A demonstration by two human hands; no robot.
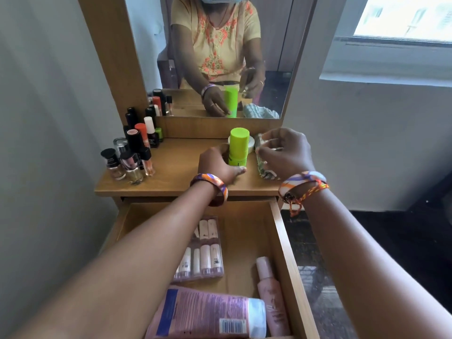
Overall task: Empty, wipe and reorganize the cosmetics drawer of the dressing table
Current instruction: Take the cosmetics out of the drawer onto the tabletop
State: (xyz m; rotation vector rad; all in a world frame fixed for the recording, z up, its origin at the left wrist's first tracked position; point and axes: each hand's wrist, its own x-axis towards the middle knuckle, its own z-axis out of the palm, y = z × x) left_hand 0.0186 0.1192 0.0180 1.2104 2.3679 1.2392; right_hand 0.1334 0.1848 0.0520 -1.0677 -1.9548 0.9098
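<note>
My left hand (217,165) grips the base of an upright lime-green tube (238,145) on the wooden dressing table top (176,172). My right hand (285,150) hovers just right of the tube, fingers pinched on a small clear item I cannot identify, above a crumpled pale green cloth (263,168). A white round jar (250,144) stands behind the tube. The drawer (278,231) below is pulled open and holds a clear pack of small pink tubes (204,250), a pink bottle (270,294) and a large pink squeeze tube (208,314).
A cluster of several nail polish and perfume bottles (134,152) fills the table's left side. The mirror (220,55) rises behind the top. A white wall is at the left, a window (403,18) at the upper right, dark floor at the right.
</note>
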